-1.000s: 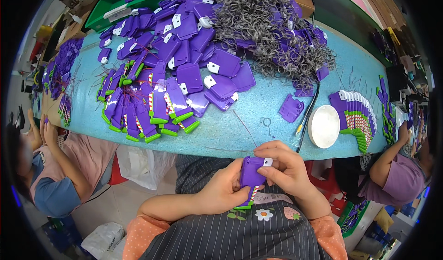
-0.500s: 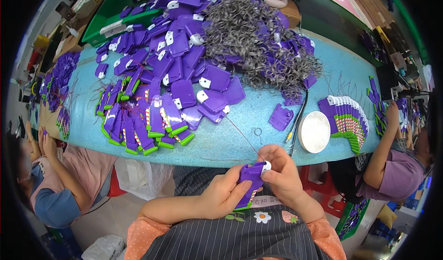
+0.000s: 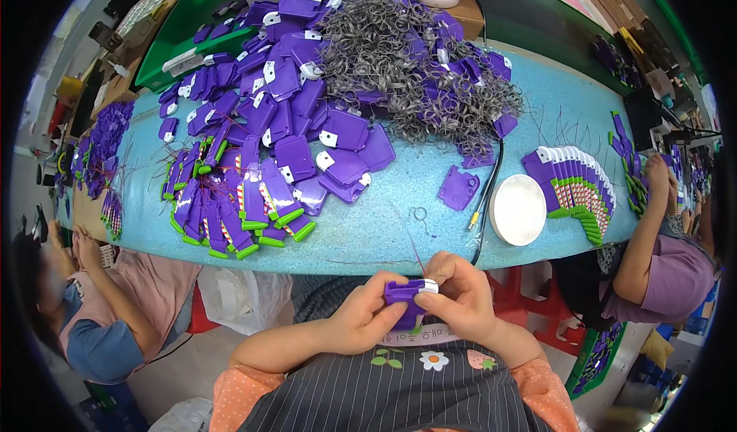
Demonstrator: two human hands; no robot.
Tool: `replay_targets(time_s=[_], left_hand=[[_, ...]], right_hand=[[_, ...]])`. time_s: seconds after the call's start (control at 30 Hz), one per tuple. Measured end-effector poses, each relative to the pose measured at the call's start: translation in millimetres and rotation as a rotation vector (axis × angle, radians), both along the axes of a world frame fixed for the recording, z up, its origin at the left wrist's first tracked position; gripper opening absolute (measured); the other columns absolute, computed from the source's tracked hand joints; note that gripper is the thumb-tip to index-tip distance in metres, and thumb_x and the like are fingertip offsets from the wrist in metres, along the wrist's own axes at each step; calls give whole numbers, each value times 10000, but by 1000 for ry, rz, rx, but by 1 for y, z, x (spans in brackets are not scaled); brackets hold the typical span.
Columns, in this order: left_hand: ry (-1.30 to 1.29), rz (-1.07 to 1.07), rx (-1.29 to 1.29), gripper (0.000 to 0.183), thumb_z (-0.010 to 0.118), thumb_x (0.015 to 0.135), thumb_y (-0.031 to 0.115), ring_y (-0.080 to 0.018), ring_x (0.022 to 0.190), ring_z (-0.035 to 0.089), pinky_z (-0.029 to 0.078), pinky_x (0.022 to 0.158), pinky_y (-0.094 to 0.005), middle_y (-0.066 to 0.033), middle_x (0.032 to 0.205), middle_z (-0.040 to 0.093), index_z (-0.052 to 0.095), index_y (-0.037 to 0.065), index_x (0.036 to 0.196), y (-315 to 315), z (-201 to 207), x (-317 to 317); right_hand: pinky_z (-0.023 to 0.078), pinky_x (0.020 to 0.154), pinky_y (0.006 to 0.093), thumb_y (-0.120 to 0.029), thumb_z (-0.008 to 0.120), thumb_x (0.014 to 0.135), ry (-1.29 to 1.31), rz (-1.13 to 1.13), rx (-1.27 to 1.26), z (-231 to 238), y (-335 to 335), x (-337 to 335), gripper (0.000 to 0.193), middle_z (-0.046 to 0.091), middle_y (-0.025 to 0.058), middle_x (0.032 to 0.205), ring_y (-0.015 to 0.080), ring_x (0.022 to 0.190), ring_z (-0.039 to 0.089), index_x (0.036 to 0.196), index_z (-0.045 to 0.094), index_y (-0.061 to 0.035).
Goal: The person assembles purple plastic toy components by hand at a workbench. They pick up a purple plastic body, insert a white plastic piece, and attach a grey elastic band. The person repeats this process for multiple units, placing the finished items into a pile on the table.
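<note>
Close in front of my apron, both hands hold a purple plastic piece [image 3: 398, 292] with a white end and a green lower end. My left hand [image 3: 359, 318] pinches its left side between thumb and fingers. At the white end, my right hand [image 3: 462, 300] is closed, its thumb and fingertips pressed against the piece. A thin reddish wire [image 3: 419, 258] rises from the white end toward the table. Just beyond my hands, a small grey ring [image 3: 418, 213] and a loose purple plate [image 3: 458, 187] lie on the blue table [image 3: 361, 236].
Purple plates [image 3: 293, 158] heap up beyond, beside tangled grey rings [image 3: 384, 56]. Green-ended assemblies [image 3: 230, 213] with wires lie left. A white bowl [image 3: 518, 211], a black cable [image 3: 491, 175] and a fanned row of assemblies [image 3: 572, 190] are right. Co-workers sit on both sides.
The purple piece has tipped, so its upper edge now faces up and its striped side is mostly hidden. The wire stands steeper and shows a shorter length. The view has shifted slightly.
</note>
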State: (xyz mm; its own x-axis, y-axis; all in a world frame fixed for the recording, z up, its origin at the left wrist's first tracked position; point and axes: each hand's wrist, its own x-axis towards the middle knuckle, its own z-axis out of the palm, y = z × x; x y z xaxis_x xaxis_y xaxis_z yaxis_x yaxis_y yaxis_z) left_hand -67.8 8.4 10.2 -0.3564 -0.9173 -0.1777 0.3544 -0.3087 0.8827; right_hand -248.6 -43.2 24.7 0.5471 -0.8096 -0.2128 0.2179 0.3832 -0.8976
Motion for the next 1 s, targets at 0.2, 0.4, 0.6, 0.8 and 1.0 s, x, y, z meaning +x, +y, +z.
replay_targets(time_s=[0.2,0.4,0.6,0.8,1.0], left_hand=[[-385,-71,-434,214,560,877,70,-128,790,590,459,692,-275,-97,884,617,537,-10,1074,-32,10,8],[-225,219,-220,192,567,872,30,-122,813,583,460,744,-263,-87,913,612,536,-34,1050,-36,19,24],[-52,311,-99,219,533,925,94,-80,881,545,451,784,-240,-56,971,592,489,-35,1096,-24,-4,18],[-14,215,27,227,551,912,84,-85,897,559,462,784,-251,-73,987,604,499,-47,1090,-29,2,29],[27,296,28,205,548,919,108,-83,867,564,464,763,-247,-61,946,605,509,-33,1063,-26,-8,0]], right_hand=[[369,544,253,-109,755,718,281,15,-608,4,-18,-7,216,516,43,706,107,611,467,804,578,-18],[339,447,246,-158,757,733,521,35,-419,11,-12,-9,262,520,34,625,78,494,431,875,612,7],[340,434,241,-117,648,837,521,74,-408,-1,0,-6,134,531,45,590,65,475,444,846,618,13],[355,431,243,-119,644,838,473,40,-364,1,7,-11,135,558,60,610,72,475,477,817,621,13],[360,441,244,-110,642,834,528,-29,-325,-3,9,-6,127,571,56,622,86,479,472,835,627,16]])
